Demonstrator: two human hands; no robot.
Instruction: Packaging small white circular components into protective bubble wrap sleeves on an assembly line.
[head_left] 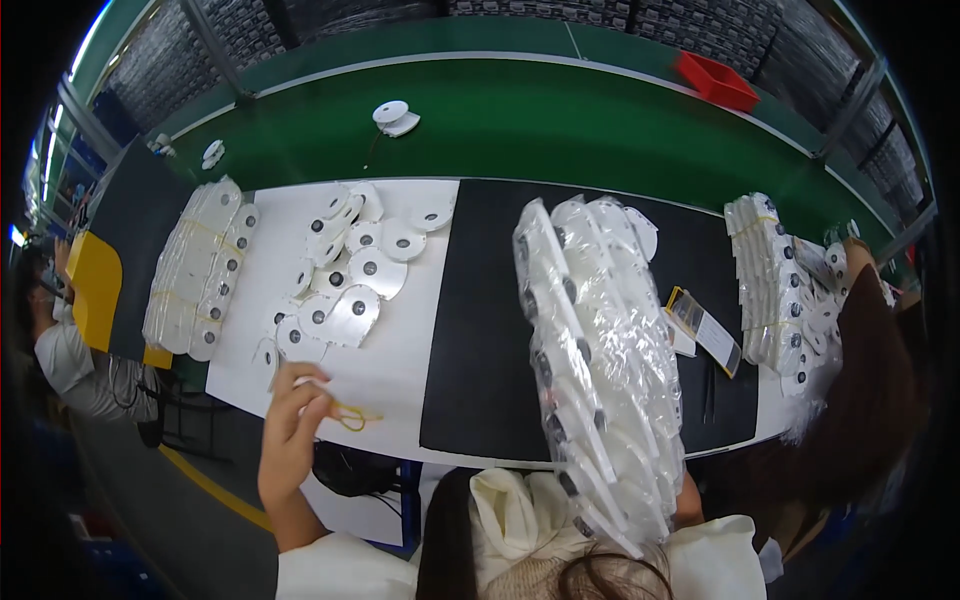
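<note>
Two hands in play; left hand (292, 430) was raised near the table's front edge, fingers pinched shut on a yellow rubber band (349, 415) that trailed onto the white table (400, 380); something small and white at the fingertips, couldn't tell what. Right hand (686, 505) was mostly hidden; only a bit showed under the tall stack of bagged discs (600, 360), apparently propping its lower end; couldn't tell whether that grip was closed or flat.

Handling call on the band: light, stretchy, limp; best taken by the loop between thumb and forefinger; likely to snap back if let go under tension. Stack looked light per piece but bulky and slippery in its clear film; probably prone to fanning out; support from underneath and one side seemed safest.

Looks: band was thin, yellow, partly looped on the table surface; stack was white round discs with dark centres, each in shiny clear plastic, leaning from near the chest out over the black mat (480, 330).

Farther out: loose discs (345, 270) spread on the white top; a banded bundle (195, 270) lay to their left; another bundle (765, 280) stood at right beside a co-worker's arm (870, 330); a white reel (392, 115) sat on the green surface; a red bin (715, 80) sat far right.
</note>
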